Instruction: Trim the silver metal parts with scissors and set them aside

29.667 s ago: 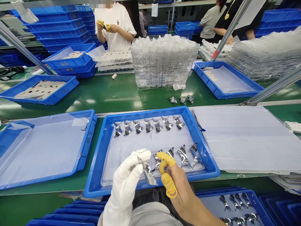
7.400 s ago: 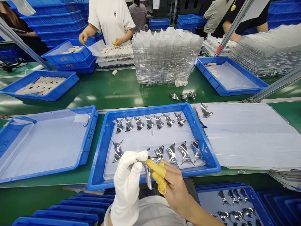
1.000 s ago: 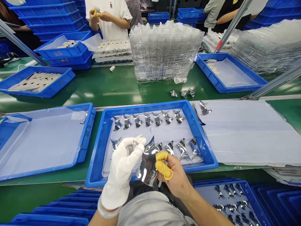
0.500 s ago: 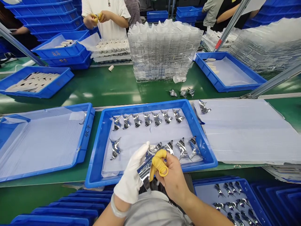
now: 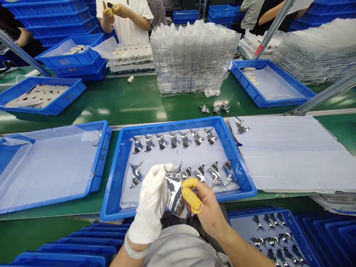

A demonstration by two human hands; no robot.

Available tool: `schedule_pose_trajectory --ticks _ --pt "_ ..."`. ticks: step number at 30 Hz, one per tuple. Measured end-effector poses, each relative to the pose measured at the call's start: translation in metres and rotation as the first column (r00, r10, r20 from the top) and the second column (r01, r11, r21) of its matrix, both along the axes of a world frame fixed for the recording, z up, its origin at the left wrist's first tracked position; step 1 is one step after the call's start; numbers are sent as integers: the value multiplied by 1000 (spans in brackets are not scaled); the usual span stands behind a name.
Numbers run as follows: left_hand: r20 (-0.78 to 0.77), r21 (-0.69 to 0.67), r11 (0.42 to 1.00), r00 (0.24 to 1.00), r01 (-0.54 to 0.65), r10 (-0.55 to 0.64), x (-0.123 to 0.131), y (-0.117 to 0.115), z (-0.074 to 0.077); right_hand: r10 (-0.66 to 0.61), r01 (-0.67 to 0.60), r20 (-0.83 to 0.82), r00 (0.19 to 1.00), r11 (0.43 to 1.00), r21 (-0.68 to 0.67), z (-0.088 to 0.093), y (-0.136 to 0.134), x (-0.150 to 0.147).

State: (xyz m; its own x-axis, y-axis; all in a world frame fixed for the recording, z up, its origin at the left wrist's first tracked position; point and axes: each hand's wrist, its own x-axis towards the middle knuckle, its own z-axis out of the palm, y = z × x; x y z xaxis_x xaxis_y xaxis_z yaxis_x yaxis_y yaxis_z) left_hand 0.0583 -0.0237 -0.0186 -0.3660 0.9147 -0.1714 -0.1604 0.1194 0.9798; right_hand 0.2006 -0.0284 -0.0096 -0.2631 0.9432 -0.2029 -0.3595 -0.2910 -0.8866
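A foil piece [image 5: 174,191], mirror-bright and curled, is held up above the lower part of a blue tray [image 5: 178,124], with both hands close together around it. The left hand [image 5: 148,204], in a white glove, pinches its upper left edge between the gloved fingers. The right hand [image 5: 210,211] is bare except for yellow finger cots [image 5: 189,184] and presses against the piece's right edge, so the foil is gripped between the two hands. The tray is lined with a white sheet [image 5: 178,155] and holds seven like pieces [image 5: 174,139] in a row along the far side, with five more [image 5: 215,175] nearer the hands, the closest just beyond the right hand's fingers. To the right, a larger white sheet [image 5: 286,154] lies on the green belt [image 5: 111,107], with one piece [image 5: 241,125] on its corner. Another blue tray [image 5: 278,212] with pieces sits below the right forearm. Three pieces [image 5: 214,108] lie on the belt beside a stack of clear trays [image 5: 194,63]. Farther off, a co-worker's yellow-cotted hands [image 5: 108,9] hold a small dark item.
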Motion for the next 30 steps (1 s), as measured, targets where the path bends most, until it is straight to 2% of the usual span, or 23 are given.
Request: schedule_pose_trajectory --ticks 3,8,13,15,19,23,26,30 --pt "98 87 996 995 -7 -1 -10 6 10 27 -39 97 995 991 131 -2 0 5" --pt "-108 331 941 994 71 -37 -16 3 17 5 -57 198 980 965 257 -11 2 8" --pt "-265 429 884 962 184 -71 -17 -4 21 -16 -60 235 972 948 311 -20 3 11" --pt "-287 443 875 956 195 -68 -17 -3 21 -22 -56 236 972 947 318 -20 3 11" --pt "-234 377 915 970 145 -57 -18 3 18 -6 -50 211 977 965 259 -15 0 10" --pt "-74 166 984 996 68 -57 -16 7 10 34 -55 135 990 986 160 -11 -3 7" --pt "-9 56 998 1000 29 -29 -13 8 10 44 -52 71 997 992 111 -11 -4 5" --pt "25 6 999 999 40 -40 -11 10 15 45 -46 21 999 996 71 -11 -3 5"
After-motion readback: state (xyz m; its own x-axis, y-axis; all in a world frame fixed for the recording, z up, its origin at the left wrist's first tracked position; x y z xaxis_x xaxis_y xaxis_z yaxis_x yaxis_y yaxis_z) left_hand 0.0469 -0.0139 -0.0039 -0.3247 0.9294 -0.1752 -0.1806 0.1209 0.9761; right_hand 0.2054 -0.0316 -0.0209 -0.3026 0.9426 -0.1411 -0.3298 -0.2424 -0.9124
